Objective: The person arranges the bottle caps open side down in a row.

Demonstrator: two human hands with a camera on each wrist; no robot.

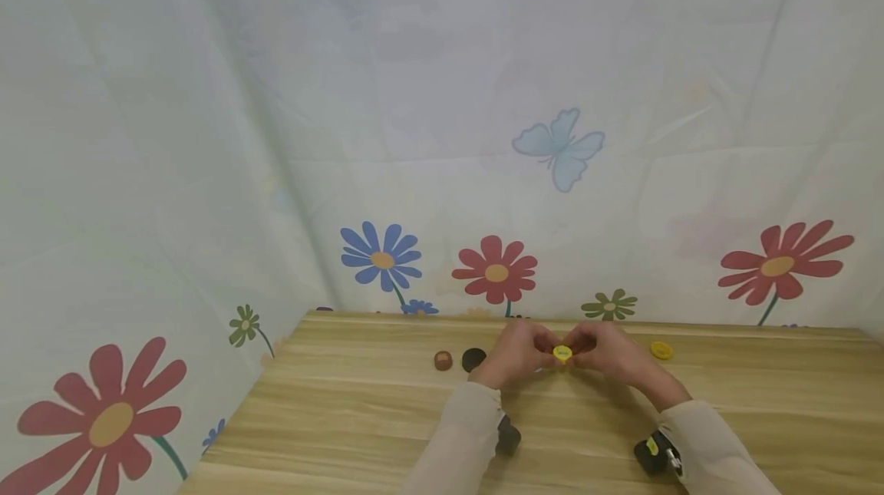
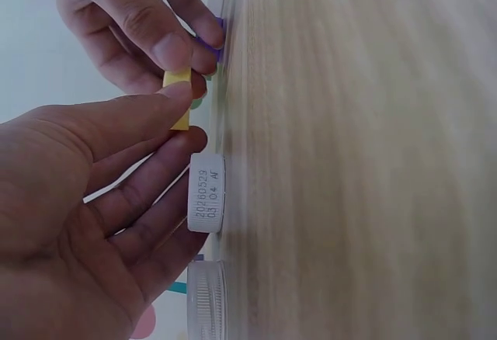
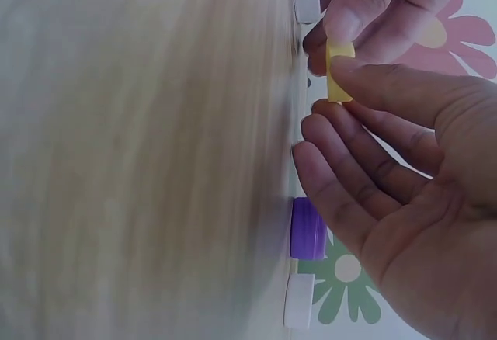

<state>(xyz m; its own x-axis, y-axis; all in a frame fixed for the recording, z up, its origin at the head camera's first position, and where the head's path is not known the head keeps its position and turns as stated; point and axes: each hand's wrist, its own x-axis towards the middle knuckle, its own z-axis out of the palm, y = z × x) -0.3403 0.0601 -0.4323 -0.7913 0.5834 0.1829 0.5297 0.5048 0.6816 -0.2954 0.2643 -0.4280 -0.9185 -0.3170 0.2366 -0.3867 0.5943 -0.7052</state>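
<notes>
Between my two hands is a small yellow bottle cap with a green mark on its top. My left hand pinches it from the left with thumb and forefinger. From the other side my right hand grips it the same way, so the fingertips of both hands nearly meet. The left wrist view shows the yellow cap edge-on, raised off the tabletop. Close by the left hand's fingers sits a white cap with printed digits. Beyond the right hand's fingers stands a purple cap.
To the left on the wooden table lie a brown cap and a black cap. Another yellow cap lies right of the hands. A white cap stands past the purple one. Behind the table hangs a flowered curtain.
</notes>
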